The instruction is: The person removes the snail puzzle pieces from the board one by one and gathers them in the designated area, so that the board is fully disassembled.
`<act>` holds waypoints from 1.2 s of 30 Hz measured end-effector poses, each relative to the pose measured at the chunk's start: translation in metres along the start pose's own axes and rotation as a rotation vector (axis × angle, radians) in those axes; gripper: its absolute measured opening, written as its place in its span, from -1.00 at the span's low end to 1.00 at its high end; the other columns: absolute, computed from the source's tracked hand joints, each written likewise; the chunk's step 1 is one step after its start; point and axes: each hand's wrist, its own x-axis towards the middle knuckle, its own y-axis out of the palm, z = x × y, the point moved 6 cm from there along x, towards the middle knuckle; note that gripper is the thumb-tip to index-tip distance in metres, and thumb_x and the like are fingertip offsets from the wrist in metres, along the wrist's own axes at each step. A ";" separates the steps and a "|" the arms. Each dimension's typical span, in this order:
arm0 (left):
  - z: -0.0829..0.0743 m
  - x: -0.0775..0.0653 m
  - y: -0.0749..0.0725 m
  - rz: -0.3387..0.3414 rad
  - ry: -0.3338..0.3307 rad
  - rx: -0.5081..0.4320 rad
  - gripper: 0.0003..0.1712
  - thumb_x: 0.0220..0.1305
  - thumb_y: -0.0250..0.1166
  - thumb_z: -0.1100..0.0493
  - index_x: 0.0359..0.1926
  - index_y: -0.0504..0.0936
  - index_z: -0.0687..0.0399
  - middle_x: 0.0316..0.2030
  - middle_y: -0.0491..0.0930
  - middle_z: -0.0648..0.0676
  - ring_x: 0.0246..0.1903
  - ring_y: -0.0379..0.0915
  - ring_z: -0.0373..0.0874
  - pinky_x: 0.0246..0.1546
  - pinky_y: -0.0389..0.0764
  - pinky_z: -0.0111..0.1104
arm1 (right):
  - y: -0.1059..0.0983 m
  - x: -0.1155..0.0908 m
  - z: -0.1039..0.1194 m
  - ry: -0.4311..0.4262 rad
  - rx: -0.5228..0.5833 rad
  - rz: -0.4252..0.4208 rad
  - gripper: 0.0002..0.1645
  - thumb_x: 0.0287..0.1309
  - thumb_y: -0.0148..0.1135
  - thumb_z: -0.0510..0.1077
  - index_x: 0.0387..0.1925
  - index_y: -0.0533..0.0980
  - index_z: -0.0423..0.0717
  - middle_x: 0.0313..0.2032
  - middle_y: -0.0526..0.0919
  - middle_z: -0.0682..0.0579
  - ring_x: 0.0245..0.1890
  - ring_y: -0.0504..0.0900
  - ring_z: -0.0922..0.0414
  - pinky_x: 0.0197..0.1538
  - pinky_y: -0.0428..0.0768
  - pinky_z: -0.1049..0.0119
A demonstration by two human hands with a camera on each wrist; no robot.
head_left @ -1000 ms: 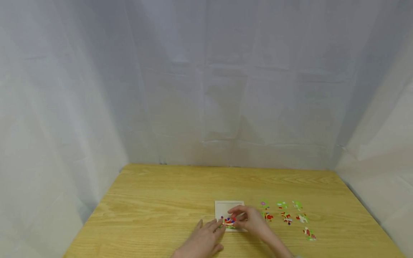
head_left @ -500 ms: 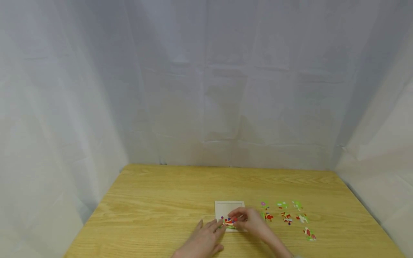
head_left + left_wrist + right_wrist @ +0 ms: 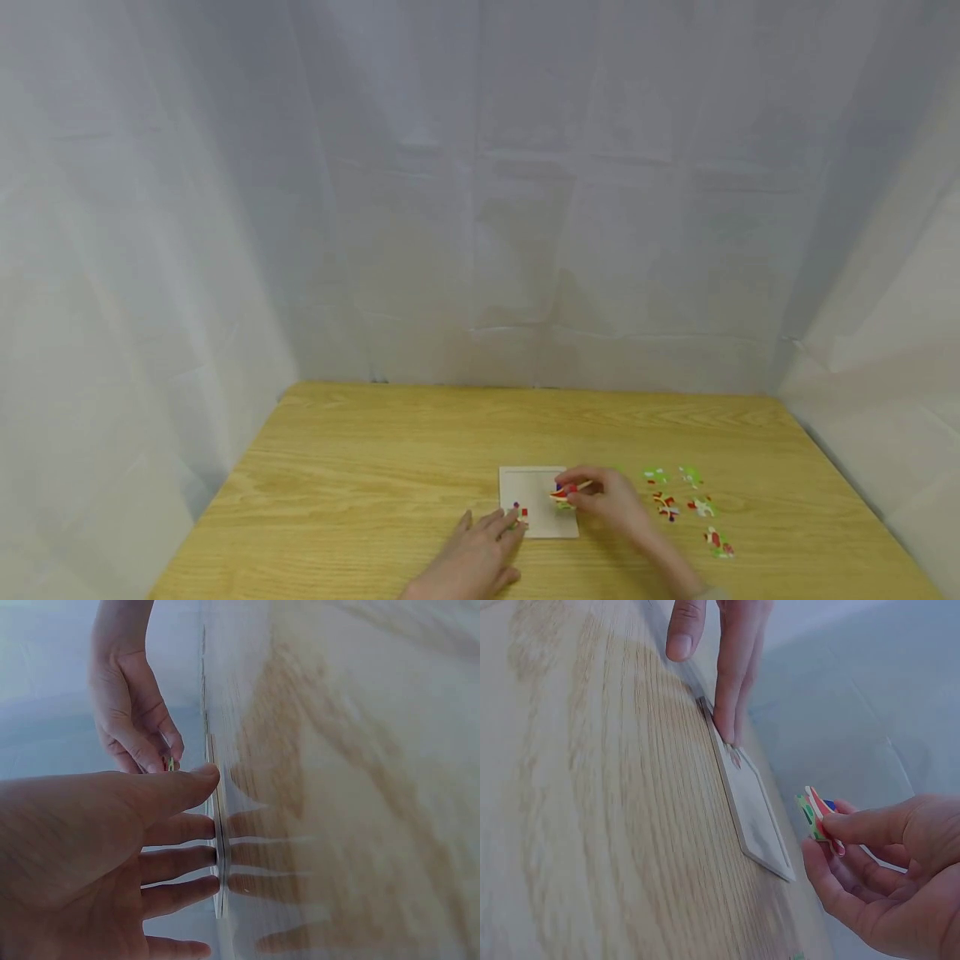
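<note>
My left hand (image 3: pixel 476 554) lies with fairly straight fingers on the near left corner of a square, pale puzzle tray (image 3: pixel 546 525). Its fingertips touch a jigsaw piece (image 3: pixel 523 513) with red and purple, partly covered by them. Above the tray's right side, my right hand (image 3: pixel 611 504) pinches a red, blue and green jigsaw piece (image 3: pixel 817 817) between thumb and fingers. The held piece is tilted and clear of the tray in the right wrist view; whether a second piece is stacked with it, I cannot tell. The left wrist view shows the left fingertips at the tray's edge (image 3: pixel 219 847).
Several loose jigsaw pieces lie right of the tray on the wooden table (image 3: pixel 360 467), among them a red and yellow piece (image 3: pixel 665 506), a green and white piece (image 3: pixel 656 476) and a red-and-green one (image 3: pixel 718 543). Pale sheeting (image 3: pixel 480 208) surrounds the table.
My right hand has lifted the colourful jigsaw piece from the tray's near middle and moved right and slightly away with it. The left hand has stayed put.
</note>
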 end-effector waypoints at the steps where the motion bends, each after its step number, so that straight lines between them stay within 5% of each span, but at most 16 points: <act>1: 0.000 0.000 0.000 -0.001 0.003 0.004 -0.32 0.34 0.29 -0.16 0.40 0.46 -0.06 0.45 0.35 0.04 0.39 0.33 0.00 0.28 0.44 0.14 | -0.002 -0.001 -0.001 0.002 -0.002 -0.005 -0.70 0.20 0.37 -0.31 -0.03 0.65 -0.35 -0.10 0.74 -0.25 -0.28 0.71 0.16 -0.27 0.66 0.41; 18: -0.003 -0.001 -0.002 -0.036 0.054 0.025 -0.32 0.34 0.30 -0.14 0.39 0.47 0.01 0.42 0.39 0.08 0.36 0.37 0.02 0.22 0.49 0.16 | -0.035 -0.027 -0.020 0.090 0.045 -0.023 -0.65 0.23 0.35 -0.31 0.01 0.60 -0.44 -0.05 0.69 -0.33 -0.25 0.73 0.05 -0.25 0.72 0.31; 36: -0.002 -0.003 -0.003 -0.016 0.029 -0.021 -0.33 0.34 0.30 -0.12 0.39 0.48 0.01 0.42 0.39 0.09 0.38 0.35 0.03 0.25 0.46 0.18 | -0.077 -0.070 -0.038 0.072 -0.106 -0.052 -0.67 0.29 0.32 -0.24 0.03 0.63 -0.34 -0.05 0.72 -0.26 -0.24 0.65 0.36 -0.22 0.66 0.41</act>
